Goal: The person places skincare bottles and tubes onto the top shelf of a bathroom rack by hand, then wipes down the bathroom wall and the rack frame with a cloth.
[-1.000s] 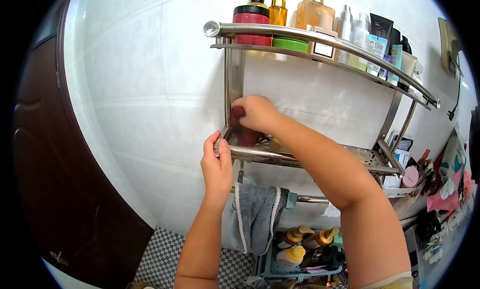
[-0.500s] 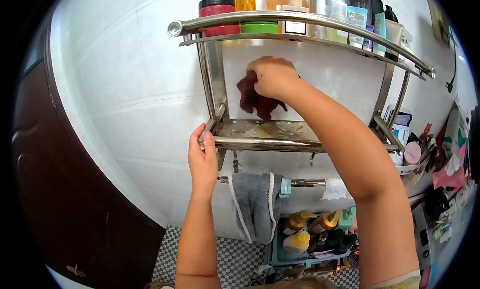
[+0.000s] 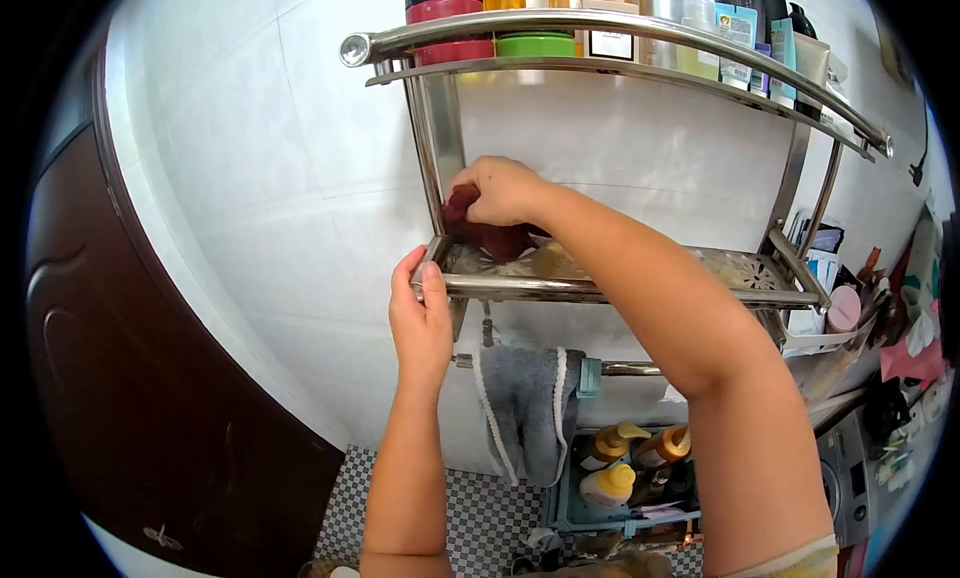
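Note:
My right hand [image 3: 500, 190] grips a dark red cloth [image 3: 492, 240] at the left end of the lower metal shelf [image 3: 715, 268]. The cloth's lower part meets the shelf surface, which carries brownish stains and flower-shaped cut-outs. Lower down on the left, my left hand [image 3: 420, 313] is closed around the front left corner of that shelf's rail. Its thumb and fingers wrap the metal from both sides. Part of the shelf is hidden behind my right forearm.
Overhead, the upper shelf [image 3: 640, 70] holds jars, bottles and tubes. A grey towel [image 3: 530, 408] hangs on a bar below. Under it stands a blue-green basket [image 3: 590, 523] of pump bottles. A dark brown door [image 3: 160, 378] is at left, and a washing machine [image 3: 848, 468] at lower right.
My right hand has moved down and left with the red cloth, from in front of the wall tiles to the lower shelf's left end. My left hand keeps its hold on the rail.

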Demonstrator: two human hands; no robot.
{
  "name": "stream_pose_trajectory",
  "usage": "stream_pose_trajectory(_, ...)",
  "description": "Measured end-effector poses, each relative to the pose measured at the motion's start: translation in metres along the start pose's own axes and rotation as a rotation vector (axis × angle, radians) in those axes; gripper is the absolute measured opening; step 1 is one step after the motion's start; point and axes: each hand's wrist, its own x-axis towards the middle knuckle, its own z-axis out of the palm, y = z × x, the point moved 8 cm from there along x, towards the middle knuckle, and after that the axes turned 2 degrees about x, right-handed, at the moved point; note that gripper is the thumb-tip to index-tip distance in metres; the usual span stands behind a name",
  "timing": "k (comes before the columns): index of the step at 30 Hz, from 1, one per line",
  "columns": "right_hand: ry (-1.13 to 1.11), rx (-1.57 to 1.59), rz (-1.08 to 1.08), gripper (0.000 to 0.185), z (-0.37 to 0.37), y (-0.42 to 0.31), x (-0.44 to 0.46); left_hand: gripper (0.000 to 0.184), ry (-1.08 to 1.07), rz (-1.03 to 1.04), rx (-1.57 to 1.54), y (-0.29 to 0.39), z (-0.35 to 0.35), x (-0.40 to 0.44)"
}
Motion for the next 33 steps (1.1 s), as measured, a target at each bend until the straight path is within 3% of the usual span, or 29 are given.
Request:
stream_pose_trajectory(2,-0.071,0.136,-0.036,0.029,-0.001,0.001,-0.007,0.036,-0.001,0.01,0.009,-0.001,0.0,0.0)
stream_pose_trajectory(4,-0.449,0.201,-0.063,0.031,0.014,0.002,-0.019,0.036,-0.005,0.032,0.024,0.0,-0.001,0.002)
stream_pose_trajectory(5,-0.44,0.201,-0.065,0.031,0.008,0.003,-0.021,0.036,-0.01,0.022,0.012,-0.001,-0.001,0.002)
stream_pose_trajectory(7,-0.132,0.109,-0.103,0.028,-0.026,-0.002,-0.025,0.036,-0.025,0.011,0.005,-0.007,0.0,-0.001)
stream_pose_trajectory(9,-0.031,0.053,-0.058,0.027,-0.044,0.001,-0.022,0.039,-0.018,0.038,0.038,-0.01,-0.001,0.003)
stream_pose_trajectory(11,0.129,-0.151,0.157,0.027,-0.063,0.011,-0.023,0.039,-0.02,0.026,0.032,-0.011,-0.001,0.003)
stream_pose_trajectory(13,0.112,-0.137,0.197,0.026,-0.054,0.007,-0.022,0.039,-0.023,0.014,0.025,-0.014,0.0,0.003)
stream_pose_trajectory(15,0.092,0.083,0.138,0.027,-0.026,0.013,-0.013,0.039,-0.008,0.04,0.031,-0.014,-0.001,0.004)
stream_pose_trajectory(17,-0.035,0.068,-0.009,0.032,0.007,0.003,-0.012,0.038,-0.009,0.037,0.006,-0.013,-0.001,0.004)
stream_pose_trajectory(19,-0.057,0.206,0.066,0.035,0.006,0.009,-0.011,0.038,-0.008,0.027,-0.024,-0.012,0.0,0.003)
stream_pose_trajectory(22,-0.302,0.366,0.052,0.035,0.014,0.007,-0.025,0.038,0.021,0.079,-0.012,-0.006,0.001,0.001)
stream_pose_trajectory(25,-0.274,0.31,-0.054,0.034,0.013,0.002,-0.034,0.037,0.044,0.052,0.001,-0.005,0.0,0.001)
stream_pose_trajectory(27,-0.333,0.15,-0.203,0.035,0.02,0.0,-0.041,0.037,0.045,0.037,0.016,-0.007,-0.001,0.0)
stream_pose_trajectory(28,-0.259,0.054,-0.243,0.034,0.019,0.0,-0.041,0.036,0.05,0.044,-0.005,-0.008,0.0,0.0)
stream_pose_trajectory(31,-0.402,0.002,-0.131,0.033,0.009,0.018,-0.045,0.035,0.047,0.029,-0.006,-0.009,-0.001,0.0)
stream_pose_trajectory(33,-0.291,-0.083,-0.022,0.034,-0.023,0.035,-0.058,0.036,0.055,0.041,-0.02,-0.01,0.0,0.0)
